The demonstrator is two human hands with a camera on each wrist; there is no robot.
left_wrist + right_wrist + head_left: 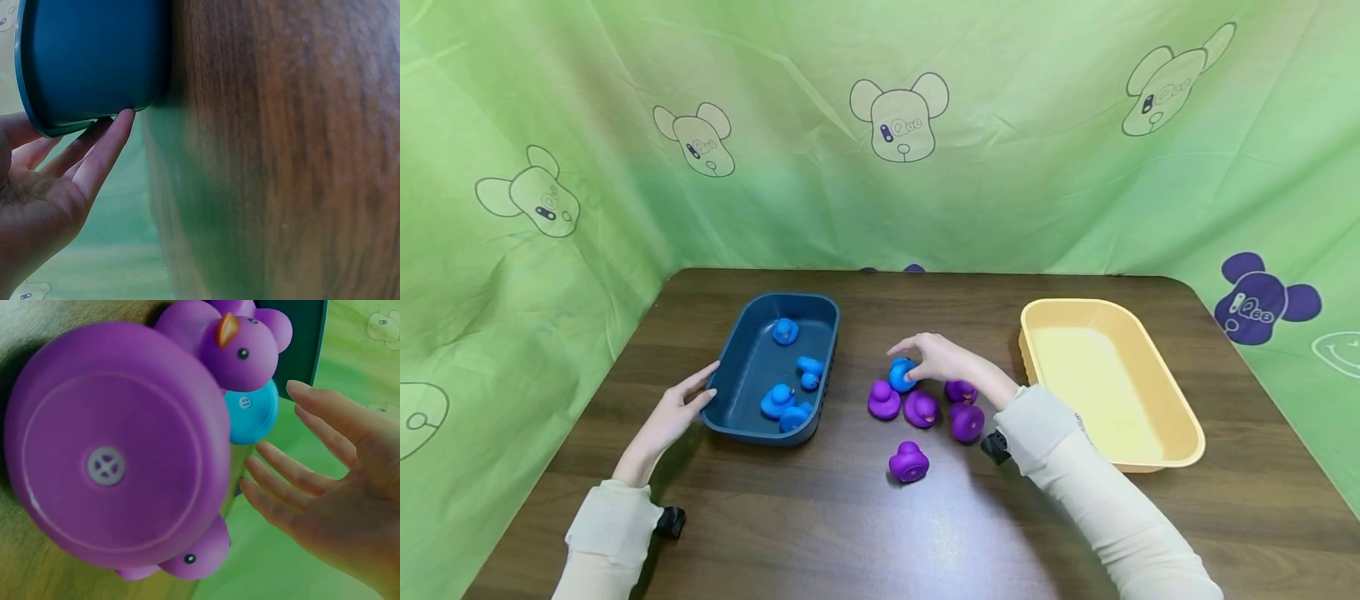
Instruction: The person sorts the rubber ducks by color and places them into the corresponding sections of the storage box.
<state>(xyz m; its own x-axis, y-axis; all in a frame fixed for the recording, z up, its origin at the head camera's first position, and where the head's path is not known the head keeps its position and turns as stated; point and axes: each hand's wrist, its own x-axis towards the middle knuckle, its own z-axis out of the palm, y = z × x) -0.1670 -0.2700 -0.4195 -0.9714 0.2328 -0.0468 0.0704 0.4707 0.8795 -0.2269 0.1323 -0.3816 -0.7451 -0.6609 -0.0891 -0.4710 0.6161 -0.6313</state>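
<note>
My left hand [672, 417] rests against the left side of a dark blue bin [720, 410]. In the left wrist view its fairly straight fingers [103, 153] touch the bin's outer wall. Several blue rubber ducks [786, 332] lie inside this bin. Over the middle of the table, my right hand [942, 358] is at a blue rubber duck [898, 377], thumb and fingers spread around it. The right wrist view shows a gap between those fingertips and the blue duck [255, 415]. Purple rubber ducks [884, 401] lie close by, one large and near the right wrist camera [150, 494].
A cream-yellow bin [1105, 392] stands on the right, beside my right forearm. One purple duck [909, 462] lies nearer the front than the others. Green printed cloth [790, 208] hangs behind and beside the wooden table [790, 525].
</note>
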